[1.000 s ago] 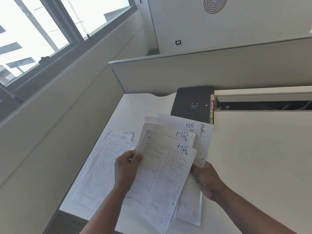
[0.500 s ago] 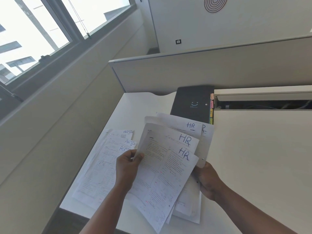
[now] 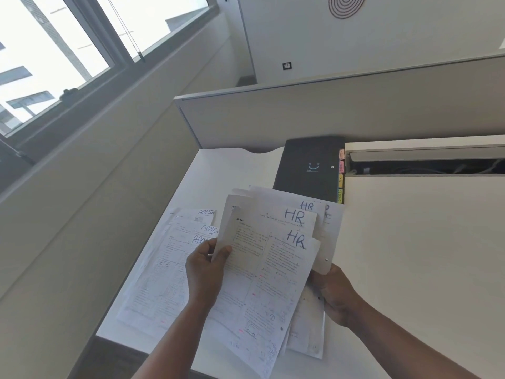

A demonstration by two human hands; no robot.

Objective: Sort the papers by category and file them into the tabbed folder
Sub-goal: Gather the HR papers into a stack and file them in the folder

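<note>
Head view: on the white desk, the black folder lies closed, a sorted ADMIN pile just left of the HR sheets pinched by left hand and right hand, filing not begun.

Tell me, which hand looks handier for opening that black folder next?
Probably the right hand: it is nearer the black folder and its coloured tabs. Both hands grip HR papers.

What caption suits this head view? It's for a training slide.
Both hands fan HR sheets above the ADMIN pile, black tabbed folder closed.
</note>
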